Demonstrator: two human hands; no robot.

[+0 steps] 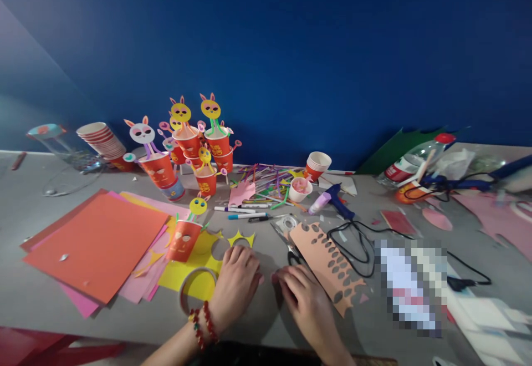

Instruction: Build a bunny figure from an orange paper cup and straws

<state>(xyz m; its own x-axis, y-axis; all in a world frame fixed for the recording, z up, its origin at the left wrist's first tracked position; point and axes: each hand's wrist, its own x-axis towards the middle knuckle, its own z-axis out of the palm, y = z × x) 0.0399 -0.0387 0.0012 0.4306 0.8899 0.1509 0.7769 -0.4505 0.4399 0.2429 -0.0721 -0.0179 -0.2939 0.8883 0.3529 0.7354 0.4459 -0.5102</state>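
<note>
My left hand (239, 278) rests on the grey table beside yellow paper (174, 274) and a tape roll (182, 294). Its fingers are loosely bent, with no object showing in them. To its right, my right hand (305, 299) has loosely curved fingers and a gap by the thumb; nothing shows in it. Close to that hand lie scissors (293, 256) and a peach sheet with punched holes (310, 244). A red paper cup (185, 241) with a yellow rabbit face (198, 205) stands beyond my left hand.
More rabbit-faced cups (155, 169) stand at the back left, behind stacked coloured paper (103, 238). Pens (247, 216), straws (274, 180) and a blue glue gun (341, 202) with a looping black cord (369, 266) lie mid-table. A bottle (415, 158) leans at the right.
</note>
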